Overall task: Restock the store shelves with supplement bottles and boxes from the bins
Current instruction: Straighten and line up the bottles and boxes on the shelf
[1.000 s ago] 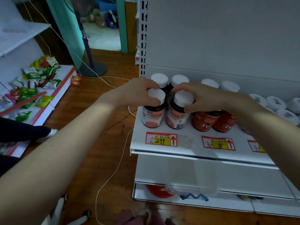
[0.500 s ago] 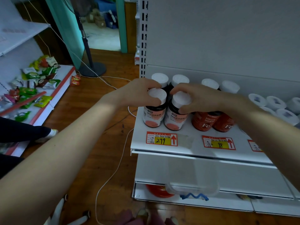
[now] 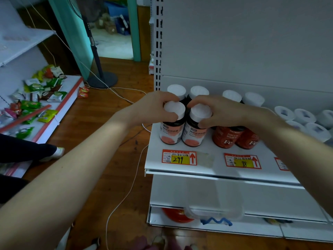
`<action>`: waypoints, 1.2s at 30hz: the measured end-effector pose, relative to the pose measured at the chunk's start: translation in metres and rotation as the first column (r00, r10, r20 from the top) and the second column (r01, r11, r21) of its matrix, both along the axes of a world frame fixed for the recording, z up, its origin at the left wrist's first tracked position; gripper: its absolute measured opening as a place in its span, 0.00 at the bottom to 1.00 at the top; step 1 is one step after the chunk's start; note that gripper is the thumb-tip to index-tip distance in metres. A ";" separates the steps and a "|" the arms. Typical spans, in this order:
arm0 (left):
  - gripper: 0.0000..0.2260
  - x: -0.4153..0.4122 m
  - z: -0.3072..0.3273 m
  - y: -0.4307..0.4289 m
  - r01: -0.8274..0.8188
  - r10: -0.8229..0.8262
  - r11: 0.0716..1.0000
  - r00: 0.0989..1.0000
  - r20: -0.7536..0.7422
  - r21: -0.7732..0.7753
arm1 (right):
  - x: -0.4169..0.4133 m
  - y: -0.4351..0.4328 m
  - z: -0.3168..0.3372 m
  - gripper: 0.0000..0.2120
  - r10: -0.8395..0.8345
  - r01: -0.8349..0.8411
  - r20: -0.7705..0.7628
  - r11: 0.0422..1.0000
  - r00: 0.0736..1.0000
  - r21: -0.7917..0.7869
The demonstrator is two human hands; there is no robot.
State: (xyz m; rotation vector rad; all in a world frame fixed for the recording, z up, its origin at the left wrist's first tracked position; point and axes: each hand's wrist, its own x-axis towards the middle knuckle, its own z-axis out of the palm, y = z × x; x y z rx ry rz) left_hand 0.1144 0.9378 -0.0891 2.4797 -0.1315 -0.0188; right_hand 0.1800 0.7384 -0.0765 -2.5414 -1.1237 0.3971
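Two dark supplement bottles with white caps and pink labels stand side by side at the front left of the white shelf [image 3: 203, 166]. My left hand [image 3: 153, 107] grips the cap of the left bottle [image 3: 172, 130]. My right hand [image 3: 221, 110] grips the cap of the right bottle [image 3: 193, 134]. Two more white-capped bottles [image 3: 187, 92] stand right behind them. Red bottles [image 3: 234, 138] marked "Fe" sit under my right wrist, partly hidden.
White-lidded jars [image 3: 304, 120] fill the shelf's right end. Price tags [image 3: 179, 157] line the shelf front. A clear plastic bin [image 3: 214, 210] sits below. Snack packets [image 3: 36, 98] lie on a low shelf at left. A fan stand [image 3: 102, 80] and cables cross the wooden floor.
Both hands stay on the two front bottles. The right bottle has shifted slightly left and closer to the left bottle.
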 end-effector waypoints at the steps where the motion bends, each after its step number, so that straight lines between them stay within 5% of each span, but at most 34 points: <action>1: 0.25 0.000 0.000 0.000 0.007 -0.007 1.000 1.000 -0.007 -0.009 | 0.000 0.000 0.000 0.26 -0.001 0.001 -0.004 1.000 1.000 0.001; 14: 0.25 0.000 0.001 0.001 0.055 -0.056 0.998 0.998 -0.034 -0.009 | -0.006 0.000 0.002 0.27 -0.017 0.017 -0.006 1.000 1.000 0.007; 20: 0.22 -0.005 0.011 0.000 0.024 -0.039 0.995 0.988 0.152 0.097 | -0.004 -0.005 0.011 0.29 -0.027 0.026 0.030 0.999 0.999 0.027; 24: 0.17 0.012 0.021 0.004 -0.152 0.131 0.988 0.935 0.328 0.038 | 0.010 -0.005 0.028 0.19 -0.186 0.160 0.091 0.958 0.978 0.240; 31: 0.26 0.052 0.013 -0.006 -0.154 0.151 0.983 0.988 0.040 0.103 | 0.046 0.019 0.018 0.30 -0.312 0.312 -0.017 0.947 0.950 0.078; 36: 0.26 0.056 0.009 -0.009 -0.150 0.150 0.983 0.989 0.008 0.108 | 0.048 0.025 0.007 0.27 -0.343 0.345 -0.039 0.934 0.939 0.089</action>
